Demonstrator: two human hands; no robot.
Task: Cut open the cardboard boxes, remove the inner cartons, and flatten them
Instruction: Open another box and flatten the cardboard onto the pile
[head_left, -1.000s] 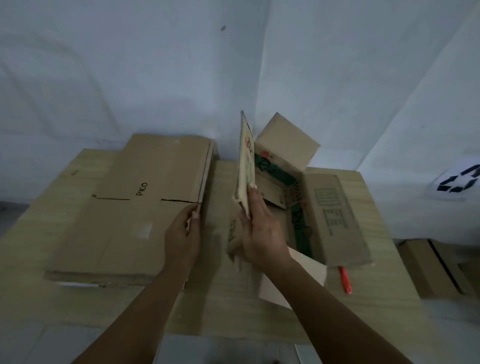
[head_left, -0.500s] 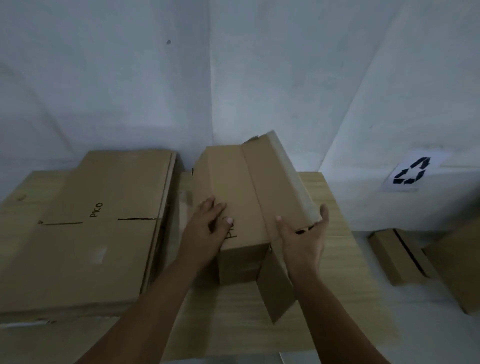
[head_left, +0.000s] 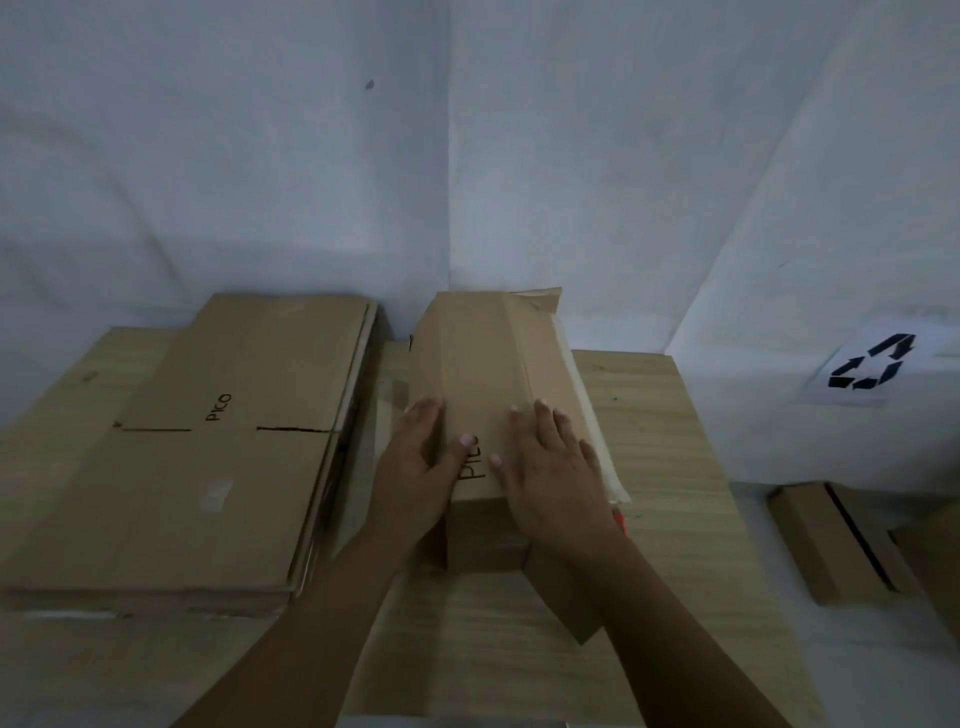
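Observation:
A brown cardboard box (head_left: 483, 364) lies partly collapsed on the wooden table (head_left: 670, 467), its top panel slanting down to the right. My left hand (head_left: 421, 462) lies flat on its near left part with straight fingers. My right hand (head_left: 550, 462) presses flat on the near right part. A loose flap (head_left: 566, 603) sticks out toward me under my right forearm. A sliver of red, the cutter (head_left: 619, 521), shows beside my right wrist; the rest is hidden.
A stack of flattened cardboard (head_left: 208, 457) marked "PICO" covers the table's left half. On the floor to the right stand more boxes (head_left: 836, 545). A recycling sign (head_left: 872, 361) is on the right wall. Walls close the back.
The box was open with a printed carton held upright; since then it was turned over. My right hand moved from the box's right edge onto its top, and the box has sunk flatter.

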